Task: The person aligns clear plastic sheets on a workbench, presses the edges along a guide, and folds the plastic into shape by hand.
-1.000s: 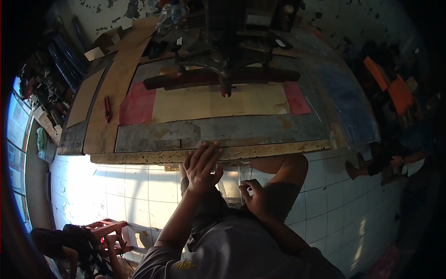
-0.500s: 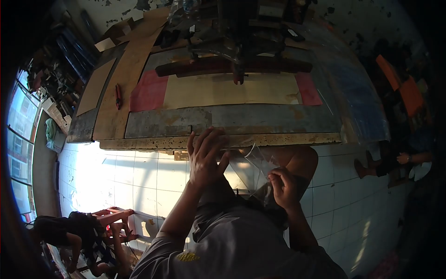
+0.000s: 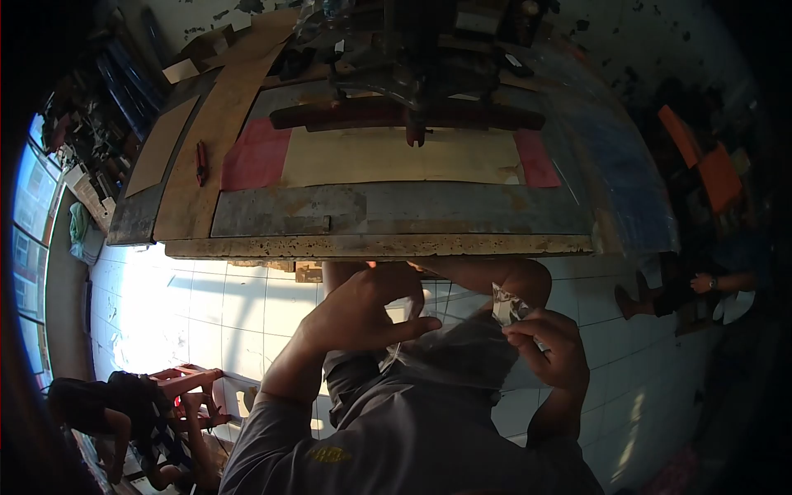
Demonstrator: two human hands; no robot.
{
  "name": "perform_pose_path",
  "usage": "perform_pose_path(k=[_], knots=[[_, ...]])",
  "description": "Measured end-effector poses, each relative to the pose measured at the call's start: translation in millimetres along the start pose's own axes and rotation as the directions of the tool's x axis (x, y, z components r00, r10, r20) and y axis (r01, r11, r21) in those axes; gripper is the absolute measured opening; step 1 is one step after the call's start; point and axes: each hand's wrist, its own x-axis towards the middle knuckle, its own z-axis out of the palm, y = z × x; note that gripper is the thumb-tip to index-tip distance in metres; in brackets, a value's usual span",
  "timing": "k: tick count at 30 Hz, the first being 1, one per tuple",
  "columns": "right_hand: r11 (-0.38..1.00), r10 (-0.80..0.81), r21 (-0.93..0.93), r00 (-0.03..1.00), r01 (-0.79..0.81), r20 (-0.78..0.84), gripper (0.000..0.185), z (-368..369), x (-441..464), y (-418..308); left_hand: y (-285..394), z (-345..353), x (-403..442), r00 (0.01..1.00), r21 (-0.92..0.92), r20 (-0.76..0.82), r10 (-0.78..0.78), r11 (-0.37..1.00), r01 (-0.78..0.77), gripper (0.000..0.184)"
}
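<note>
Over my lap, a clear plastic sheet (image 3: 470,334) stretches between my hands; its edges are hard to make out. My right hand (image 3: 554,345) pinches the crumpled, shiny end of the plastic between thumb and fingers. Left of it, my left hand (image 3: 367,309) is off the table edge, its fingers curved and thumb pointing right, apart from the fingers. Plastic shows beneath its fingers, but no grip on it is visible.
A dark press (image 3: 412,82) stands over a yellow strip (image 3: 396,157) with red ends on the metal-topped table (image 3: 462,243). A red cutter (image 3: 200,163) lies on the left board. One person (image 3: 115,421) is at lower left, another (image 3: 701,289) at right.
My left hand has come off the table edge and down over my lap. My right hand has moved right with the plastic, now bunched at its fingertips. The view has shifted slightly.
</note>
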Motion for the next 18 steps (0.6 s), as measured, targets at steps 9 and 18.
perform_pose_path(k=[9,18], knots=[[0.994,-0.081,-0.061,0.993,0.086,0.085,0.019,12,15,-1,-19,19,-66,0.852,-0.386,0.434,-0.293,0.794,0.470,0.031],[0.975,-0.092,-0.205,0.996,0.088,-0.008,0.022,19,28,-4,-21,33,-90,0.902,-0.455,0.179,-0.392,0.780,0.429,0.025]])
